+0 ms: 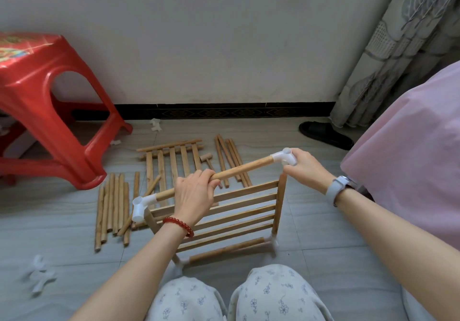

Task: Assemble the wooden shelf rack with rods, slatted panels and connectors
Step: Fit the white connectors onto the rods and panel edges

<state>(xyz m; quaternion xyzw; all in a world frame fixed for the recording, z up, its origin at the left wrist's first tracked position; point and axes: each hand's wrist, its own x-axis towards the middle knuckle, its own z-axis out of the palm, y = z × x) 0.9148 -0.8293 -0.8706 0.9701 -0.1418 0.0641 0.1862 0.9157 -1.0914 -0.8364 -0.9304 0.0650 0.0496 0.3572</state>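
**A:** Only the head view to go on, so here's where we're at. We've got the rack frame standing on the floor point(323, 258) right in front of our knees, with a slatted panel point(224, 218) tilted up inside it. Our left hand point(194, 196) is wrapped around the top rod point(244, 170) near its left half, and our right hand point(302, 169) is gripping the white corner connector point(283, 157) at the rod's right end. The other end of the rod already sits in a second connector point(142, 205), which tops the left upright.

**B:** So we're closing off the top edge, yeah? Looks to us like the right connector hasn't dropped onto the right upright point(280, 203) yet, though our hand covers the joint, so we can't really tell.

**A:** Same read here. Next move probably needs us to line that socket up over the upright and press straight down, keeping the rod level so the left joint doesn't pop.

**B:** If it's stiff, the little wooden mallet point(207, 160) is lying on the floor beyond the frame, beside the spare panel point(171, 157). Loose rods point(112, 203) are piled to the left, near the red stool point(49, 101), with more connectors point(39, 274) scattered by our left arm. Plenty left to build, we'd say.
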